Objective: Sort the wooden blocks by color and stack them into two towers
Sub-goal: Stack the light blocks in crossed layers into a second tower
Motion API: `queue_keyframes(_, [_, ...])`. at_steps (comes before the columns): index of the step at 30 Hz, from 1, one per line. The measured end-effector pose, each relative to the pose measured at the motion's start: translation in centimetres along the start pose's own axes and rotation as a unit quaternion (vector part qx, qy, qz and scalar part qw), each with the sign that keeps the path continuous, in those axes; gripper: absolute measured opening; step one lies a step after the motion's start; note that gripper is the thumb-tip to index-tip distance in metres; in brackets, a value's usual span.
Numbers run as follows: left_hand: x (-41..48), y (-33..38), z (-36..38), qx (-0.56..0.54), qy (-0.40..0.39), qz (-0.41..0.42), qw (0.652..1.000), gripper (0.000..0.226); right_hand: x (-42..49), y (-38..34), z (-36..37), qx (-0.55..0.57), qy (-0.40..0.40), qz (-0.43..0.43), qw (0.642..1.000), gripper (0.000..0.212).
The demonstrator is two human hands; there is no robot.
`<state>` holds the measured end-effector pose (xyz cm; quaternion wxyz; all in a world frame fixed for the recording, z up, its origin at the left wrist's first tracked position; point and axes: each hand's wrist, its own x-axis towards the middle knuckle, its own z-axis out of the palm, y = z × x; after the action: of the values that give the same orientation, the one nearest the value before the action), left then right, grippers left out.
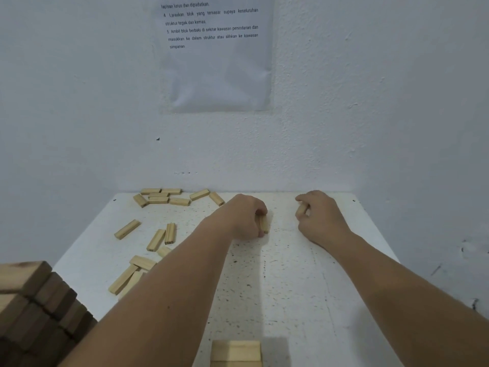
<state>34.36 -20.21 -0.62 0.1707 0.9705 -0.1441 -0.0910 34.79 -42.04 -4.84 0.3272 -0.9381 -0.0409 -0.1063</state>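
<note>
Dark-block tower (34, 300) fills the lower left corner, and a pale tower's top (235, 352) shows at bottom centre of the speckled white table (291, 287). A printed sheet (217, 54) hangs on the wall above. Loose pale blocks (161, 197) litter the table's left half. At mid-frame the left hand (244, 215) curls its fingers round one pale block (263, 223) lying on the table. To its right, the right hand (320, 215) pinches a second block (300, 210) in curled fingers.
</note>
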Motion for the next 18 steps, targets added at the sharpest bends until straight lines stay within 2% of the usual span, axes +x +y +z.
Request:
queue_keyframes(3, [-0.4,1.0,-0.6,0.019,-0.014,0.009,1.000,0.060,-3.0,-0.8,-0.8,0.050,-0.026,-0.002,0.998,0.047])
queue_keyframes(6, [-1.5,2.8,-1.7,-0.014,-0.004,0.019,1.000,0.059,-6.4,-0.8,-2.1,0.043,-0.039,0.018,0.998,0.051])
queue_keyframes(12, [-7.5,10.6,-4.3,-0.052,0.021,0.094,0.994,0.056,-15.0,-1.8,-6.2,0.029,-0.083,0.069,0.994,0.046])
queue_keyframes(18, [-20.9,16.4,-2.7,-0.069,0.027,0.210,0.975,0.053,-25.7,-4.6,-9.2,0.063,-0.091,0.089,0.990,0.035])
